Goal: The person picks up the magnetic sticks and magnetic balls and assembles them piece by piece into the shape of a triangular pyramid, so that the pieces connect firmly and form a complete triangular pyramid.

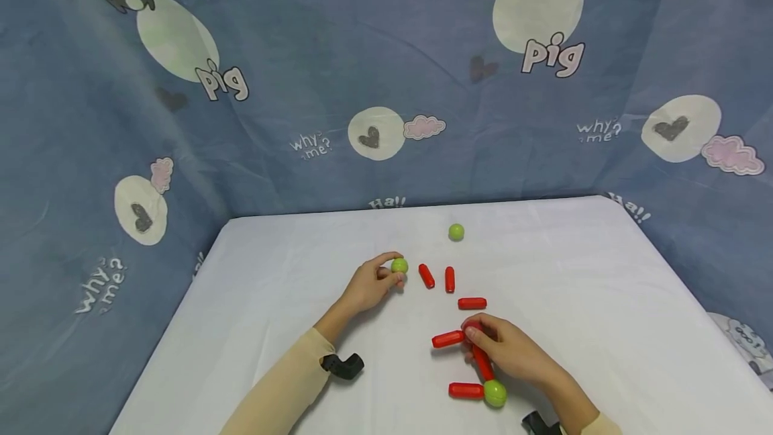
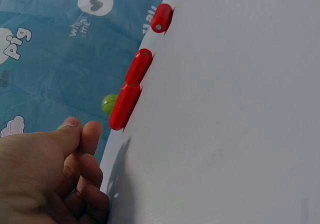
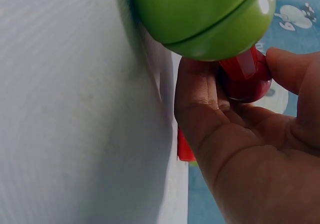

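Observation:
My left hand (image 1: 370, 284) pinches a small green ball (image 1: 399, 265) between thumb and fingers above the white table. In the left wrist view, the left hand (image 2: 55, 169) mostly hides that ball. My right hand (image 1: 504, 348) grips a red ball (image 3: 247, 86), partly covered by the fingers. From the red ball one red rod (image 1: 448, 339) points left, and another red rod (image 1: 483, 363) runs down to a second green ball (image 1: 495, 393). A further red rod (image 1: 466, 390) sticks out leftward from that green ball. These pieces look joined in an open frame.
Between and beyond the hands lie three loose red rods, one slanted rod (image 1: 426, 276), one upright in view (image 1: 449, 280) and one crosswise (image 1: 472, 303). Another green ball (image 1: 455, 231) sits near the far edge of the white tabletop (image 1: 290, 254). A blue printed cloth (image 1: 302, 52) hangs behind.

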Demonstrator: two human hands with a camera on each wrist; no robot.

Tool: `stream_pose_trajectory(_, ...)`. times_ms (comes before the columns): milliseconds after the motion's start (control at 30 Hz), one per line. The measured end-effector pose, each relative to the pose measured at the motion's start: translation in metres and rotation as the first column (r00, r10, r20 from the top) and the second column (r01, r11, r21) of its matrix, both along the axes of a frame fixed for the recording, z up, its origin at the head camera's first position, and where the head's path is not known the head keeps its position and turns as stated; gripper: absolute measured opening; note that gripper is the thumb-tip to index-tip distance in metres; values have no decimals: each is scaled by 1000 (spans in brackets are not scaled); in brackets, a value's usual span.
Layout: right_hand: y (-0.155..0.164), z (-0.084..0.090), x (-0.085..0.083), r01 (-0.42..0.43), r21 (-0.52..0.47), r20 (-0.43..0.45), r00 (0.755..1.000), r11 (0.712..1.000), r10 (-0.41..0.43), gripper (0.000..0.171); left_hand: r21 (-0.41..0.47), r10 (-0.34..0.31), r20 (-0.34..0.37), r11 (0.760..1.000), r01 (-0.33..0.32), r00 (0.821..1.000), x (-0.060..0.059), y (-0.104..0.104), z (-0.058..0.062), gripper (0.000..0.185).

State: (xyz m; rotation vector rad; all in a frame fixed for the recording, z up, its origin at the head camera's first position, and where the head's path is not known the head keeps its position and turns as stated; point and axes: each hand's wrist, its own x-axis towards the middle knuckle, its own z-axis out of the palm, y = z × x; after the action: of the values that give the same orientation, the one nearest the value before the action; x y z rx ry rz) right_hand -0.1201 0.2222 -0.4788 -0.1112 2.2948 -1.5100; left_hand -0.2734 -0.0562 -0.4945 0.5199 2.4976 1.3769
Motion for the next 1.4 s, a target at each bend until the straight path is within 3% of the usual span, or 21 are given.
stream_pose_trajectory(900, -1, 3, 1, -3, 1, 2, 1000, 1000, 3, 38, 23, -2, -34, 1000, 3, 999, 41, -3, -6, 44)
stream_pose_trajectory(1400, -1, 3, 1, 14, 0, 1, 1000, 1000, -14, 38, 49, -64, -40, 997, 66, 997, 57, 7, -5, 43)
